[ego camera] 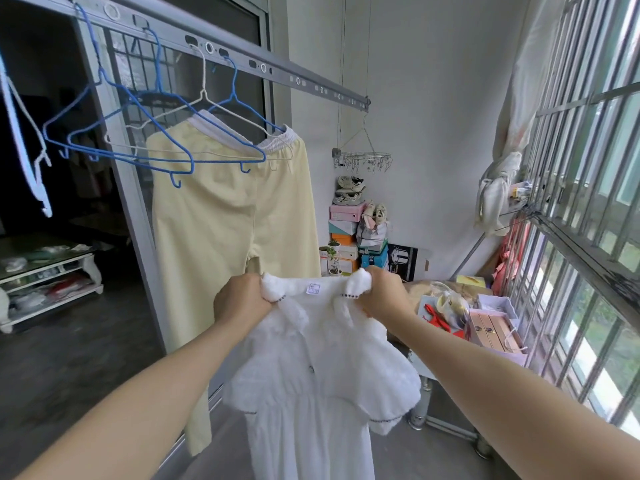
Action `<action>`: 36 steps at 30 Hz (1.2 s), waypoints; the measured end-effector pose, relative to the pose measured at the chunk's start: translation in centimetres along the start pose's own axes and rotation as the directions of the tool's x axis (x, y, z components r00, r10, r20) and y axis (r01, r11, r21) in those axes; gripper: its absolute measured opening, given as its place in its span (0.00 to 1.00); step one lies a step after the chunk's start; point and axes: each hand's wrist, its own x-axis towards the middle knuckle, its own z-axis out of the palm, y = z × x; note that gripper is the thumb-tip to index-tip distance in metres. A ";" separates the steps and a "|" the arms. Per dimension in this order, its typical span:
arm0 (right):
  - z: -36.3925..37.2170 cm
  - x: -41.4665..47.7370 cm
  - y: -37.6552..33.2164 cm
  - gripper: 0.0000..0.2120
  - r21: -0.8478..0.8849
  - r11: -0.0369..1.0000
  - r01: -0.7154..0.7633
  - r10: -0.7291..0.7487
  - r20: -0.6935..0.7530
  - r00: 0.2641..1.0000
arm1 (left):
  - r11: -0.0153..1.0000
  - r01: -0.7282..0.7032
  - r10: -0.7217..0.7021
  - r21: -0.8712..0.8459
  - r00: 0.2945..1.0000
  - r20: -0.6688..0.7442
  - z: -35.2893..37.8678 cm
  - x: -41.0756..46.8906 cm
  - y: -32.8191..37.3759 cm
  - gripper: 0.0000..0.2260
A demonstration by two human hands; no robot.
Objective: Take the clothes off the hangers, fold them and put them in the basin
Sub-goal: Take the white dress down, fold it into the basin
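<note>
Both your hands, left (242, 299) and right (381, 294), clamp the white dress (322, 375) by its shoulders at 6 o'clock; it looks light, limp, so keep hold there to fold.

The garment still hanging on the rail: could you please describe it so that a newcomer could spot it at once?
Find the grey drying rail running across the top of the view. Below its middle hang pale yellow trousers with a white elastic waistband. They are the only garment hanging there; the white dress is lower, gripped by the left hand and right hand.
</note>
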 end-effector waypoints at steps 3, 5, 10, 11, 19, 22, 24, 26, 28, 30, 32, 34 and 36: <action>-0.4 0.9 -1.5 0.04 -0.143 0.990 0.010 -0.012 -0.010 1.000 | 0.998 0.063 -0.062 0.017 0.997 -0.037 -0.3 0.5 2.1 0.08; -1.0 1.3 -2.4 0.04 -0.350 0.935 0.061 -0.076 -0.031 0.997 | 0.997 0.078 -0.078 -0.007 0.995 -0.055 -0.6 0.8 3.2 0.09; -3.8 3.3 -4.0 0.07 -0.419 0.871 0.258 -0.317 -0.075 0.946 | 0.947 0.141 -0.188 -0.287 0.972 -0.143 -3.3 2.5 4.5 0.06; -4.1 4.0 -4.1 0.07 -0.403 0.867 0.295 -0.352 -0.074 0.933 | 0.937 0.116 -0.180 -0.330 0.969 -0.171 -3.9 3.2 4.7 0.05; -1.7 3.4 -3.4 0.13 -0.324 0.945 0.048 -0.031 0.059 0.998 | 0.971 0.095 -0.085 -0.217 0.995 0.057 -1.7 3.3 3.4 0.12; -1.5 3.3 -3.8 0.12 -0.297 0.954 -0.044 0.061 0.051 0.997 | 0.965 0.131 -0.112 -0.227 0.989 0.097 -1.4 3.1 3.6 0.12; -1.8 3.2 -4.5 0.09 -0.209 0.973 -0.099 0.121 0.098 0.988 | 0.959 0.163 -0.137 -0.231 0.983 0.124 -1.5 2.9 4.3 0.12; -2.2 3.1 -5.7 0.06 -0.009 0.984 -0.180 0.180 0.152 0.972 | 0.935 0.225 -0.184 -0.273 0.969 0.167 -1.7 2.7 5.0 0.13; -2.4 2.7 -6.5 0.14 0.092 0.960 -0.263 0.236 0.231 0.944 | 0.868 0.325 -0.255 -0.376 0.941 0.223 -1.8 2.9 5.4 0.13; -1.3 3.2 -6.4 0.12 0.272 0.919 -0.286 0.202 0.296 0.933 | 0.751 0.424 -0.317 -0.505 0.904 0.287 -2.1 2.9 5.9 0.14; -0.7 3.0 -6.7 0.05 0.383 0.861 -0.336 0.245 0.266 0.932 | 0.641 0.483 -0.326 -0.597 0.875 0.358 -2.4 2.6 6.5 0.14; -0.5 2.8 -7.0 0.09 0.469 0.831 -0.300 0.198 0.256 0.946 | 0.554 0.506 -0.288 -0.661 0.862 0.418 -2.8 1.9 7.6 0.07; -0.7 2.3 -7.3 0.06 0.539 0.798 -0.269 0.129 0.283 0.950 | 0.521 0.527 -0.247 -0.672 0.846 0.473 -3.7 1.0 8.7 0.05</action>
